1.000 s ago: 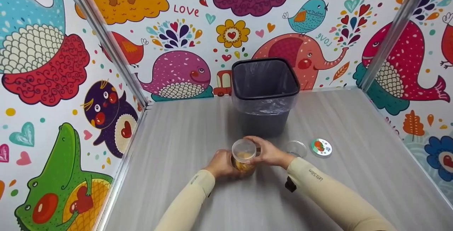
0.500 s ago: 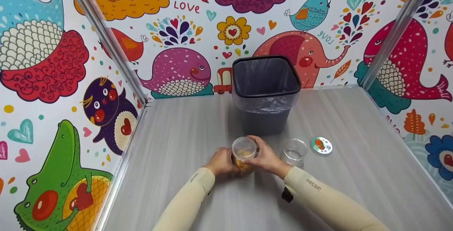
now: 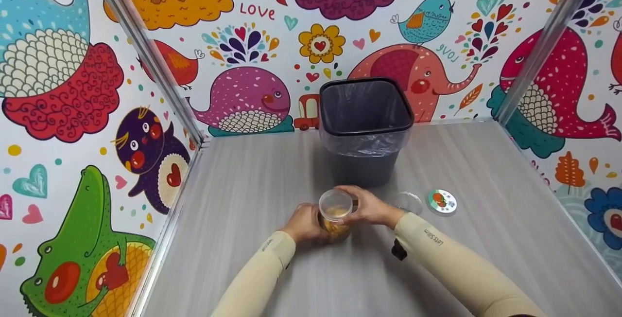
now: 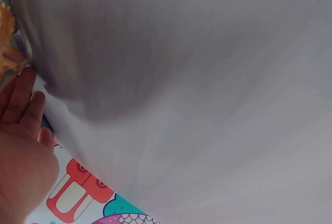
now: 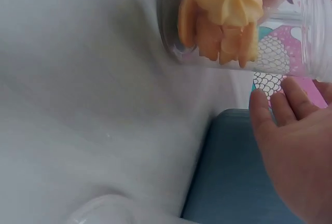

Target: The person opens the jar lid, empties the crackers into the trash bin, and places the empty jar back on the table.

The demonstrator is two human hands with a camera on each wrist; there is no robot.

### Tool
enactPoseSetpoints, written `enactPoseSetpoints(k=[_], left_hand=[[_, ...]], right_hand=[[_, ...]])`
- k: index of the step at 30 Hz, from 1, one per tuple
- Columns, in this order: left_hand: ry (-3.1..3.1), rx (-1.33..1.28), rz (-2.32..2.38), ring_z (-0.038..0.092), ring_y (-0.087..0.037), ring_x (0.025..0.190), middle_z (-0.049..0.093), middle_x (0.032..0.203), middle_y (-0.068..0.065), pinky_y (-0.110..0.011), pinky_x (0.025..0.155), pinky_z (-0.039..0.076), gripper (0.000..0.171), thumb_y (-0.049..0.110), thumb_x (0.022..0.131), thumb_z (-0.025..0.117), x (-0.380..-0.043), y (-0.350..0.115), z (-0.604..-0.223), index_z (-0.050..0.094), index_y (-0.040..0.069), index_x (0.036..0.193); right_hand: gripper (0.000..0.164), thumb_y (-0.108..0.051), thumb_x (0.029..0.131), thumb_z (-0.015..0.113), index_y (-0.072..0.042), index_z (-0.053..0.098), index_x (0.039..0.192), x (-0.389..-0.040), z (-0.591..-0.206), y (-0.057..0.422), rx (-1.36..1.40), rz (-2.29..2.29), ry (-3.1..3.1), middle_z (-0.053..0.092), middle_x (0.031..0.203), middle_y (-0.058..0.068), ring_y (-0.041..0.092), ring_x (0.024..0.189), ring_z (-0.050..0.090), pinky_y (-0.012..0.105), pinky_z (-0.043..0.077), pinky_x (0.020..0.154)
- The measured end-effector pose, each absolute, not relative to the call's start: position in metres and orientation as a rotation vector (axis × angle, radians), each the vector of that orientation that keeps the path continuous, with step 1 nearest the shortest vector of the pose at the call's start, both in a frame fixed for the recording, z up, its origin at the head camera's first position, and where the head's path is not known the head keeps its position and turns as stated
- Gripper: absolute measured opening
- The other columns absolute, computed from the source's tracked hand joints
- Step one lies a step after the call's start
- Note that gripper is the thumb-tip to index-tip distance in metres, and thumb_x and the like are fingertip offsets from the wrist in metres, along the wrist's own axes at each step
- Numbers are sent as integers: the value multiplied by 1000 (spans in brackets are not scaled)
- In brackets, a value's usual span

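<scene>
A clear jar of piped cookies [image 3: 335, 212] stands upright on the table, its round top facing up. In the right wrist view the golden cookies [image 5: 228, 19] lie in its lower part. My left hand [image 3: 305, 224] holds the jar low on its left side; in the left wrist view only the jar's edge shows beside the fingers. My right hand [image 3: 367, 208] grips the jar near its top from the right, thumb in front and fingers behind. A second clear jar [image 3: 410, 201] stands partly hidden behind my right wrist.
A dark bin [image 3: 364, 161] with a clear plastic liner stands just behind the jar. A round lid [image 3: 442, 202] with a fruit picture lies to the right of the second jar. Patterned walls enclose the grey table [image 3: 243, 176] at the back and sides.
My right hand swung slightly toward me, uncovering more of the second jar, then turned back around the cookie jar's top. My left hand and the cookie jar's place stay nearly the same.
</scene>
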State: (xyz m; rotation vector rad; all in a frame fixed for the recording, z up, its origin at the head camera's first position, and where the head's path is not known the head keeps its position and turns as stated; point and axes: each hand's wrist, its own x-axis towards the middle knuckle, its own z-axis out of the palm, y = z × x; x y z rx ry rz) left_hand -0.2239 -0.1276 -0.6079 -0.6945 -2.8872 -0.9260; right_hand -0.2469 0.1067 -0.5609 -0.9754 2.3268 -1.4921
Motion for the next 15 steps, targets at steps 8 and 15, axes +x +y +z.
enactPoseSetpoints(k=[8, 15], left_hand=[[-2881, -689, -962, 59, -7, 69, 66, 74, 15, -27, 71, 51, 51, 34, 46, 99, -222, -127, -606, 74, 15, 87], [-2872, -711, -895, 57, -7, 66, 65, 72, 14, -27, 67, 51, 49, 37, 48, 97, -221, -126, -606, 72, 15, 84]], right_hand=[[95, -17, 65, 94, 2, 43, 142, -230, -573, 98, -862, -1624, 2384, 53, 134, 21, 38, 121, 51, 54, 37, 103], [89, -30, 69, 92, 1, 46, 139, -219, -583, 88, -808, -1678, 2527, 54, 130, 25, 45, 119, 51, 57, 40, 100]])
